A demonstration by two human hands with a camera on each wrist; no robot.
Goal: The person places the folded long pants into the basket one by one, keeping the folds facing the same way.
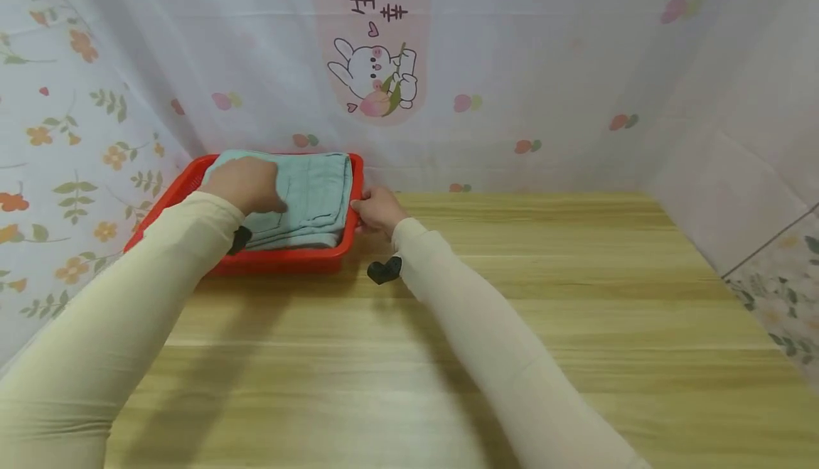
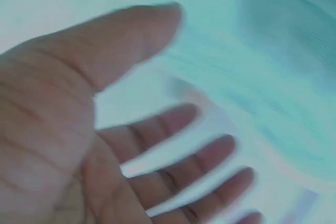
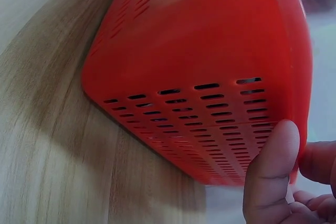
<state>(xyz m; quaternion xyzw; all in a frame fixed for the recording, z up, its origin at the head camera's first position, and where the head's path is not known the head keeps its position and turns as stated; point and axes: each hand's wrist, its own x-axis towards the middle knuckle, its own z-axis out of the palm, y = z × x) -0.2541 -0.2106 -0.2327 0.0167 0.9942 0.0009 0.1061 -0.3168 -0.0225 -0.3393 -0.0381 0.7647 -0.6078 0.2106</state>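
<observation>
A red plastic basket (image 1: 275, 261) with slotted walls stands on the table near the back curtain. Inside it lies a folded pale blue-green garment (image 1: 316, 188) with stitched seams, in several layers. My left hand (image 1: 246, 181) is over the garment's left part, hiding some of it. In the left wrist view its fingers (image 2: 181, 174) are spread and relaxed, the thumb apart, with nothing between them. At the basket's right side, my right hand (image 1: 380, 209) pinches the rim. The right wrist view shows the thumb (image 3: 273, 171) against the outer wall and a finger over the edge.
The wooden table (image 1: 512, 327) stretches to the right and towards me. A white curtain (image 1: 544, 64) with strawberries and a rabbit print hangs right behind the basket. A flower-patterned curtain (image 1: 70, 135) closes the left side, and another printed cloth (image 1: 768, 298) runs along the right.
</observation>
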